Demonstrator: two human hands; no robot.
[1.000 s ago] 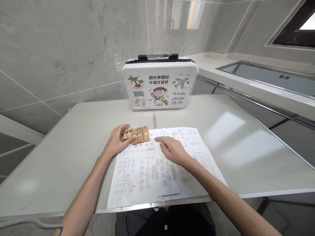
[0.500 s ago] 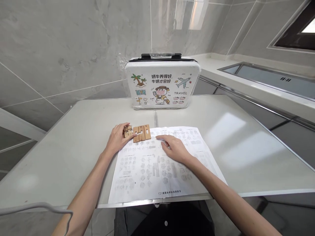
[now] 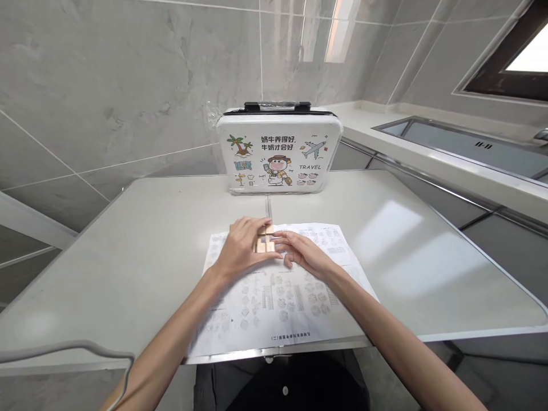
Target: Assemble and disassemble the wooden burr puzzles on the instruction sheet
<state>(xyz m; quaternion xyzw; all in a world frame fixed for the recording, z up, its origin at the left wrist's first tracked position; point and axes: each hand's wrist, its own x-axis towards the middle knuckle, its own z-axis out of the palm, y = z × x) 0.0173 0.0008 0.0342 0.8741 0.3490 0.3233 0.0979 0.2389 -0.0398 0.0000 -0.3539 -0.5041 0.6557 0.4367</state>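
Observation:
A printed sheet of small puzzle diagrams (image 3: 274, 297) lies on the pale table (image 3: 141, 240) in front of me. Near its far edge sits a cluster of small wooden blocks (image 3: 265, 242), mostly covered by my hands. My left hand (image 3: 242, 248) lies over the blocks from the left, fingers curved across them. From the right, my right hand (image 3: 302, 255) rests on the paper with its fingertips touching the blocks. Whether either hand grips a block is hidden.
A white carry case (image 3: 278, 148) with cartoon travel pictures and a black handle stands upright at the table's far edge against the tiled wall. A counter with a steel sink (image 3: 466, 140) runs along the right. A grey cable (image 3: 85, 348) crosses the near left corner.
The wooden blocks have slid right, from the table beside the sheet onto its top edge. My left hand moved with them and my right hand closed in to meet them.

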